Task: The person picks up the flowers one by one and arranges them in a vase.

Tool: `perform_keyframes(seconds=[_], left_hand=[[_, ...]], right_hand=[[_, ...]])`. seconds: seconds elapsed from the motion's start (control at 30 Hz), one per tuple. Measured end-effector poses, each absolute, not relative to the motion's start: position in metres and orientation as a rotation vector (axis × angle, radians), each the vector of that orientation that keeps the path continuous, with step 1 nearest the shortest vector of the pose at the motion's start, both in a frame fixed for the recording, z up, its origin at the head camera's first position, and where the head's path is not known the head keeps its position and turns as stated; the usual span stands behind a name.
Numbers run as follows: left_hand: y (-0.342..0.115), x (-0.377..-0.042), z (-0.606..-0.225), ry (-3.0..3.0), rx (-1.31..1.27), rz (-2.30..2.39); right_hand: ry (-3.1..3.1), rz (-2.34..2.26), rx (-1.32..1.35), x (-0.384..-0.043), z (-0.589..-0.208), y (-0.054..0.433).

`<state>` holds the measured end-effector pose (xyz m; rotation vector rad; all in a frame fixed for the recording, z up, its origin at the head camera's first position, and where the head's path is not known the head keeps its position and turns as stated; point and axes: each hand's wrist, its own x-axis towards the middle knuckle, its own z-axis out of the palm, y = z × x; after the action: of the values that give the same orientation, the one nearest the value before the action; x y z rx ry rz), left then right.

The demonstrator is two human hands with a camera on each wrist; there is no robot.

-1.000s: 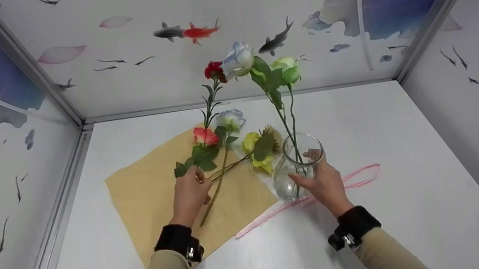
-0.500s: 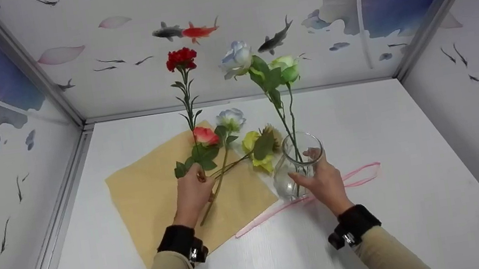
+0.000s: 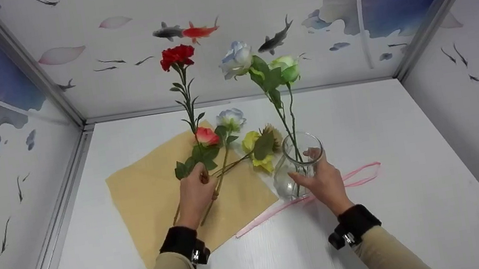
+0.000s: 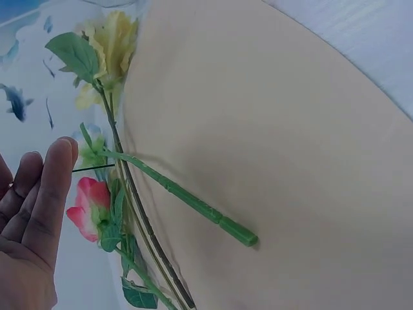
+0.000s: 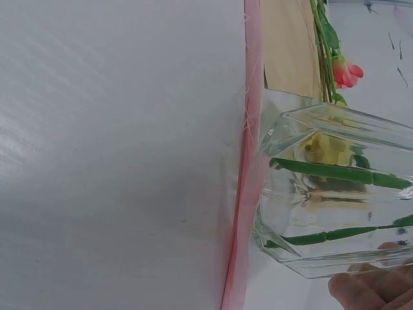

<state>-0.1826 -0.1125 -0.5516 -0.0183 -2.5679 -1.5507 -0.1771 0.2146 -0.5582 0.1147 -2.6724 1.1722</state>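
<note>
In the head view my left hand (image 3: 196,193) pinches the stem of a red carnation (image 3: 177,57), which stands upright above the table. The left wrist view shows only part of that hand (image 4: 32,226), near a pink-red rose (image 4: 89,208) and several loose stems. My right hand (image 3: 325,183) holds the side of a clear glass vase (image 3: 285,180). Inside the vase stand a pale blue rose (image 3: 237,59) and a pale green rose (image 3: 287,68). Their cut stem ends show through the glass vase (image 5: 322,258) in the right wrist view.
Brown wrapping paper (image 3: 145,205) lies under the left hand. On or beside it are a pale blue flower (image 3: 231,120) and a yellow flower (image 3: 251,144) with a large leaf. A pink ribbon (image 3: 261,219) runs along the vase's base. Printed walls (image 3: 118,86) enclose the table.
The red carnation has swung left, away from the pale blue rose, and now stands upright. My left hand has shifted slightly to the right. The right hand and vase have stayed put.
</note>
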Motion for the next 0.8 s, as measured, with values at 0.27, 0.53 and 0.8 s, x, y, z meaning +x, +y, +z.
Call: perform_keyframes(seconds=[0.27, 0.53, 0.8], left_hand=[[-0.1116, -0.1798, -0.5494, -2.615, -0.106, -1.409], [-0.1097, -0.1793, -0.5493, -2.630, -0.210, -1.233], [-0.1074, -0.1764, -0.5419, -2.680, -0.201, -1.212]], right_hand=[[-2.660, 1.176, 0.120, -0.1764, -0.5586, 0.2144], [-2.665, 1.181, 0.108, -0.1768, -0.5594, 0.2138], [-2.661, 1.108, 0.144, -0.1784, -0.5621, 0.2138]])
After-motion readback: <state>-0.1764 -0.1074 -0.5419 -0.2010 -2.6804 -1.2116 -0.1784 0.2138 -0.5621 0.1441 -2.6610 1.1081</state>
